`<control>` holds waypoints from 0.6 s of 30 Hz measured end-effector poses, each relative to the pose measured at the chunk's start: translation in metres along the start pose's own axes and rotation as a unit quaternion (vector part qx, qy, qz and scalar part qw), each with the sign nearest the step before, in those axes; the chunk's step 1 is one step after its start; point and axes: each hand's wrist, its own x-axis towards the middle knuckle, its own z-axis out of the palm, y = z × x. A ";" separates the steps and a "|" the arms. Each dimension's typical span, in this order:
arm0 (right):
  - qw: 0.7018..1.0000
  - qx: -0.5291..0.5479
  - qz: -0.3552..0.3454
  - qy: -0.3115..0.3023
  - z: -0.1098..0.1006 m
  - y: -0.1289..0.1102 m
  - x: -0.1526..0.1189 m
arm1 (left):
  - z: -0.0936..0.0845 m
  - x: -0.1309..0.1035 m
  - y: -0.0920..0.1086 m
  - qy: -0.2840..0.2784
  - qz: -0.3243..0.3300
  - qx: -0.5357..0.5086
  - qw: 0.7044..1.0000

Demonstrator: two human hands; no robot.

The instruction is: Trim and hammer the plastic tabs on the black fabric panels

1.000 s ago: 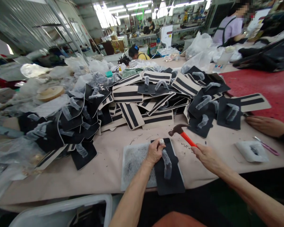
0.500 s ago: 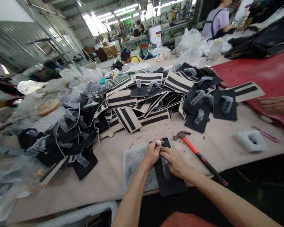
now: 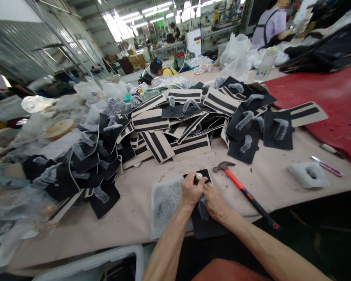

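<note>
My left hand (image 3: 192,190) is closed around a small tool with a round, pale top (image 3: 199,176), held upright over a black panel (image 3: 209,228). My right hand (image 3: 215,201) is closed beside it, fingers pressed together at the panel's plastic-wrapped strap (image 3: 203,208); what they pinch is hidden. The panel lies partly on a grey-white slab (image 3: 165,207) and reaches over the table's front edge. A hammer (image 3: 236,180) with a red and black handle rests to the right of my hands.
A large heap of black and striped panels (image 3: 159,121) spans the table (image 3: 137,203) behind my hands. On the right are a white block (image 3: 307,175), a purple-handled cutter (image 3: 329,168) and a red sheet (image 3: 318,89). A plastic bin (image 3: 139,257) stands below the front edge. People sit farther back.
My left hand has shifted slightly right and wraps more around the tool. My right hand's fingers have curled closer in. Another person's hand at the right edge has gone out of view.
</note>
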 end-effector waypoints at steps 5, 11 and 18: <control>1.000 0.006 -0.012 -0.007 -0.004 -0.003 0.002 | -0.014 0.010 0.011 -0.023 -0.051 -0.045 0.997; 0.999 0.001 -0.019 -0.030 -0.008 0.003 0.006 | -0.067 0.086 0.069 -0.076 0.024 -0.292 0.953; 0.982 -0.185 -0.014 -0.021 -0.040 -0.013 0.015 | -0.082 0.075 0.047 0.007 -0.092 -0.285 0.954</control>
